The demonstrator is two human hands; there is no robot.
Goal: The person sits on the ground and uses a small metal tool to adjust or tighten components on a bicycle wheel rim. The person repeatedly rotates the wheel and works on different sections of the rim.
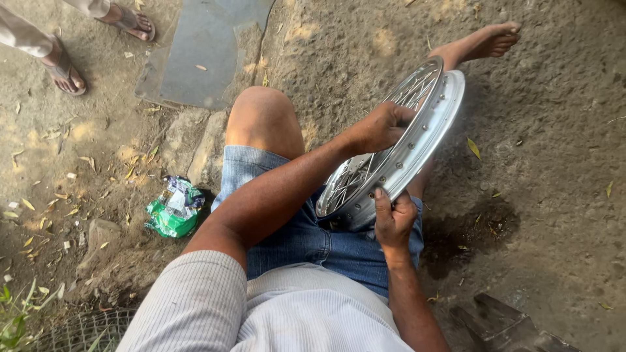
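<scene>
A round, silver metal wheel rim (417, 146) with thin wire spokes is tilting on its edge across your lap, resting on your denim shorts. Its shiny outer band is showing a row of small holes. Its far side is rising toward your outstretched right leg.

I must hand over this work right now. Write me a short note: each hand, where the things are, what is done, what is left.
Left hand: reaches over the rim and rests on the spokes, near the wheel's middle.
Right hand: grips the rim's near edge, thumb on top.
Wheel: bare, no tyre, tilted on the person's lap, far edge toward the outstretched foot.
Nearby: green wrapper on the ground at the left; another person's feet in sandals at top left.
Done: spokes are fitted in the rim.
Left: cannot tell; no tool is in view.
</scene>
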